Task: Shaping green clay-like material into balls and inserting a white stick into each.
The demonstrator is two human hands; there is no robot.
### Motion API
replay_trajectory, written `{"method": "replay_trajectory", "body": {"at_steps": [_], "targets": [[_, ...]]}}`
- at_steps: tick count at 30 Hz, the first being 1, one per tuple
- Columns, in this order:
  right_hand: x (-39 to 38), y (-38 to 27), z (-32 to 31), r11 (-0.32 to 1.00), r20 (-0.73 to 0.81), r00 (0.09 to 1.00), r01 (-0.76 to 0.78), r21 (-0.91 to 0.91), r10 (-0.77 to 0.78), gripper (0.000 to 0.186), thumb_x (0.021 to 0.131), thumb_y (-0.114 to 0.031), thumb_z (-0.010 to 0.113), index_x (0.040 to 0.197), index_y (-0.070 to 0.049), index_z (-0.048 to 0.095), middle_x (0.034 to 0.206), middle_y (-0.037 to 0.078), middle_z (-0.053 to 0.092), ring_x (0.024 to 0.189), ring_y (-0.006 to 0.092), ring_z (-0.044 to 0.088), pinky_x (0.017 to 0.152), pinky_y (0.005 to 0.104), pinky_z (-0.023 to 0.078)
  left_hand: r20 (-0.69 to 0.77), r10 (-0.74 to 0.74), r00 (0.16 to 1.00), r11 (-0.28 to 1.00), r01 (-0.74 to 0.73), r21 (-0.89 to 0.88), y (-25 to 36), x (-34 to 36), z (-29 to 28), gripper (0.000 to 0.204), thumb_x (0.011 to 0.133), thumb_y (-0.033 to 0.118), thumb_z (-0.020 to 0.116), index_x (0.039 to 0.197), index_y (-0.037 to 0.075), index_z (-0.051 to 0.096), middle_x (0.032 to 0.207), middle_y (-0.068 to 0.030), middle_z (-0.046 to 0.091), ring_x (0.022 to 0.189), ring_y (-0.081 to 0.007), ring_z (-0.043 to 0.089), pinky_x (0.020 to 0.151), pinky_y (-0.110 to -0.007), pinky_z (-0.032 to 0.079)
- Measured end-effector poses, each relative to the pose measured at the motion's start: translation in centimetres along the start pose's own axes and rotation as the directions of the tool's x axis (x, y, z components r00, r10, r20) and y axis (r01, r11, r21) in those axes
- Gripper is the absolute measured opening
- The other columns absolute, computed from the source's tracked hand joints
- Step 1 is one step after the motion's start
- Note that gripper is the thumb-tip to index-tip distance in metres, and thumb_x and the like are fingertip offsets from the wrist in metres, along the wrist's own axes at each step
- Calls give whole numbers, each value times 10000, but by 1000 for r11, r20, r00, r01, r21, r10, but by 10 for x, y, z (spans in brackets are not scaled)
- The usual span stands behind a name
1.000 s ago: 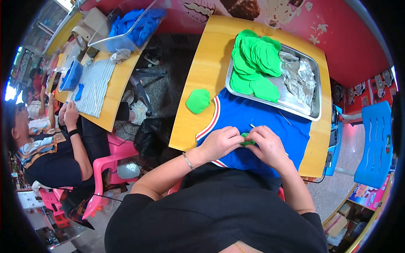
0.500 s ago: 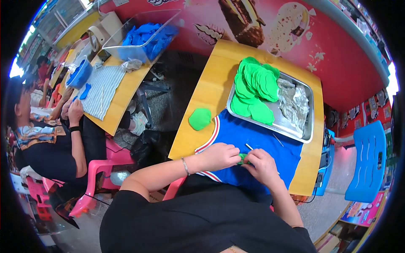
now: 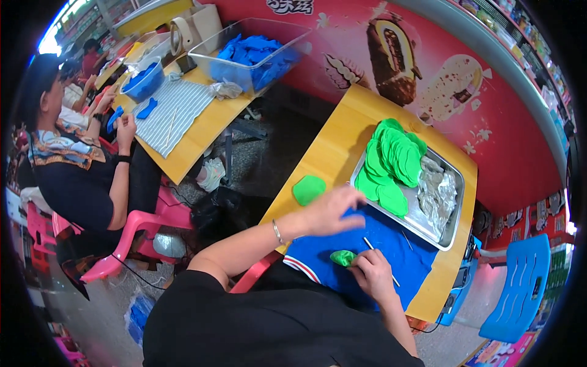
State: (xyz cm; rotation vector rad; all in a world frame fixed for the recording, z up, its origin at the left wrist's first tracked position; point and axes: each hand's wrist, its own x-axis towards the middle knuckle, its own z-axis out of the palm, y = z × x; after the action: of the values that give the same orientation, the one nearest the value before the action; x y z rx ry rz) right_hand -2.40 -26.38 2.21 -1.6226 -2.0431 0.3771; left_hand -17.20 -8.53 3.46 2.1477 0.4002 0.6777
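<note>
My right hand [image 3: 373, 272] pinches a small folded green piece [image 3: 343, 257], thin and soft like felt or foam, just above a blue cloth [image 3: 324, 248] with red-and-white trim. A thin white stick [image 3: 369, 243] passes behind or under that hand; I cannot tell whether the fingers hold it. Reaching over the cloth, my left hand [image 3: 333, 211] is blurred, its fingers stretched and thumb apart, with nothing visible in it. It is near a metal tray [image 3: 455, 211] holding a pile of flat green pieces [image 3: 394, 156] and crumpled clear plastic [image 3: 435, 196].
One flat green piece [image 3: 309, 190] lies on the yellow table [image 3: 333, 137] left of the tray. A thin dark tool [image 3: 407, 239] rests on the cloth. At left, a co-worker [image 3: 76, 159] handles blue pieces beside a clear bin [image 3: 260, 58]. A blue chair [image 3: 520, 287] stands right.
My left hand has let go of the green piece and moved up toward the tray. My right hand keeps the green piece. The whole view has shifted.
</note>
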Motion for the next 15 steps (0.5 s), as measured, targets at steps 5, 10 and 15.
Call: {"method": "replay_trajectory", "body": {"at_steps": [5, 10, 15], "targets": [[15, -10, 5, 998, -13, 1000, 25, 58, -25, 201, 637, -77, 715, 760, -62, 557, 920, 103, 553, 855, 303, 531, 729, 394, 438, -274, -77, 959, 760, 234, 607, -51, -2, -39, 456, 764, 289, 658, 1098, 15, 513, 966, -165, 528, 924, -321, 514, 795, -403, 425], [-1, -3, 25, 987, -75, 996, -35, 155, 47, 237, 619, 3, 683, 757, -33, 494, 1094, 183, 539, 998, 355, 515, 839, 400, 428, -335, -142, 932, 745, 323, 583, -68, -6, -31, 540, 785, 334, 626, 1172, -14, 480, 1016, -182, 523, 953, -338, 499, 830, -411, 420], [-6, -4, 42, 983, -100, 995, 26, 181, -8, 308, 602, 59, 694, 762, -29, 446, 1067, 175, 560, 986, 358, 531, 836, 395, 429, -494, -194, 847, 802, 427, 417, -97, -18, -28, 561, 846, 343, 565, 1238, -26, 408, 990, -199, 530, 938, -337, 510, 814, -405, 430]]}}
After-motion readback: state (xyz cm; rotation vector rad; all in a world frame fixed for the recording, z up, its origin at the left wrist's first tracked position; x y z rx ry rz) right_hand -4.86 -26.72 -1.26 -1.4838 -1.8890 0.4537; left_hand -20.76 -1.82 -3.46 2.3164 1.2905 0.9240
